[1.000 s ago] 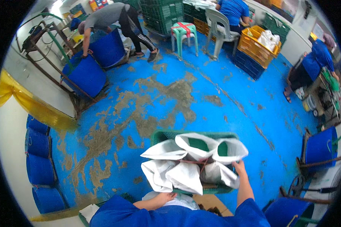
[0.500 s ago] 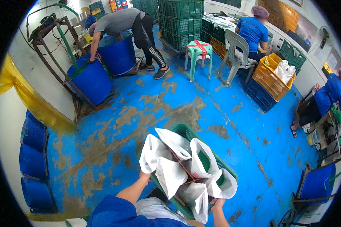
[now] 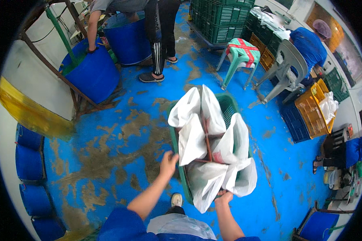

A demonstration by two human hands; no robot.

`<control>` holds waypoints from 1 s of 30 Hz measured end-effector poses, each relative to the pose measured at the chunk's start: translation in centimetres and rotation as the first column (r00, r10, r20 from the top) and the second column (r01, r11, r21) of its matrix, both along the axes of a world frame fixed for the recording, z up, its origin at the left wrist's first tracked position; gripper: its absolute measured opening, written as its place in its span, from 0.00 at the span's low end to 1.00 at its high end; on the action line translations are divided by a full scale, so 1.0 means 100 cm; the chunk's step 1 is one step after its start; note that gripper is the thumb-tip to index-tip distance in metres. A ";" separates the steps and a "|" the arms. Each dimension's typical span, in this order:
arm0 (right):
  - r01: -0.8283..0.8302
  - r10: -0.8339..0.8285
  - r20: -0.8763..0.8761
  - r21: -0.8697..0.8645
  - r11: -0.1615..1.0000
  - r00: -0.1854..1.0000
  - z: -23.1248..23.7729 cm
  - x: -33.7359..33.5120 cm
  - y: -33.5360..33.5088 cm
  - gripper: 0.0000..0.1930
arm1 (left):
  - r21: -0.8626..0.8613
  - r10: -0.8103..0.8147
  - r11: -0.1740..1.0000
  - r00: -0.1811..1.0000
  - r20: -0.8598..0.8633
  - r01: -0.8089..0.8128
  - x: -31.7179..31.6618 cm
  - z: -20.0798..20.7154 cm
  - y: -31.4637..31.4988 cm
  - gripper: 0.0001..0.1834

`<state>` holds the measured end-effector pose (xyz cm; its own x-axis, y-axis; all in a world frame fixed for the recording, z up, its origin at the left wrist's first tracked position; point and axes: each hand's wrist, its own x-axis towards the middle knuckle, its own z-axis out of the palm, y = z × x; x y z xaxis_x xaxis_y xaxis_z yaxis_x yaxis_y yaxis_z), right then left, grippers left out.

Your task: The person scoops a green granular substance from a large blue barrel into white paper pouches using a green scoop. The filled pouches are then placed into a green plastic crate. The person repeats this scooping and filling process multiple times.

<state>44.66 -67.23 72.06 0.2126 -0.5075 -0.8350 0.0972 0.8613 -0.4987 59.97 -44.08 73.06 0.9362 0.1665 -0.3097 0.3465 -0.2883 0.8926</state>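
Note:
In front of me is a green plastic crate [image 3: 231,105] holding several white bags [image 3: 192,139] with their mouths standing up. Thin reddish-brown bars [image 3: 208,142] run between the bags. My right hand [image 3: 224,197] is closed on the crate's near end, its fingers partly hidden by a bag. Beside the crate's left side, my left hand [image 3: 169,164] has its fingers loosely stretched out by the rim; whether they touch it I cannot tell.
Ahead left, a person in striped trousers [image 3: 161,40] bends over blue tubs [image 3: 93,74]. A green stool [image 3: 239,56], grey chair [image 3: 285,68] and orange crate [image 3: 315,114] stand ahead right. Stacked green crates [image 3: 221,22] rise behind. Blue barrels [image 3: 30,160] line the left wall.
The crate has turned to lie more straight ahead and sits farther forward. My left hand has loosened from its side. My view has moved closer to the stool and the bending person.

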 end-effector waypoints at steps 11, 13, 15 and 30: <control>-0.333 0.356 0.120 -0.180 0.926 0.927 -0.015 0.343 -0.053 0.15 | -0.077 0.508 0.861 0.842 0.179 -0.503 0.195 -0.021 -0.137 0.17; -0.360 0.284 -0.221 -0.545 0.757 0.933 -0.009 0.379 -0.077 0.21 | -0.114 0.517 0.856 0.841 0.160 -0.504 0.252 -0.015 -0.143 0.16; -0.333 0.196 -0.270 -0.716 0.614 0.943 -0.002 0.433 -0.117 0.29 | -0.083 0.555 0.831 0.813 0.176 -0.550 0.315 -0.010 -0.148 0.16; -0.420 0.264 -0.331 -0.780 0.464 0.906 -0.003 0.790 -0.209 0.18 | 0.130 0.523 0.827 0.834 0.176 -0.546 0.630 -0.005 -0.167 0.19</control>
<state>123.67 -88.14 71.72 0.4489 -0.8857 -0.1185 -0.2479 0.0039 -0.9688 123.00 -60.79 72.52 0.7138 0.6908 -0.1153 0.3767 -0.2398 0.8948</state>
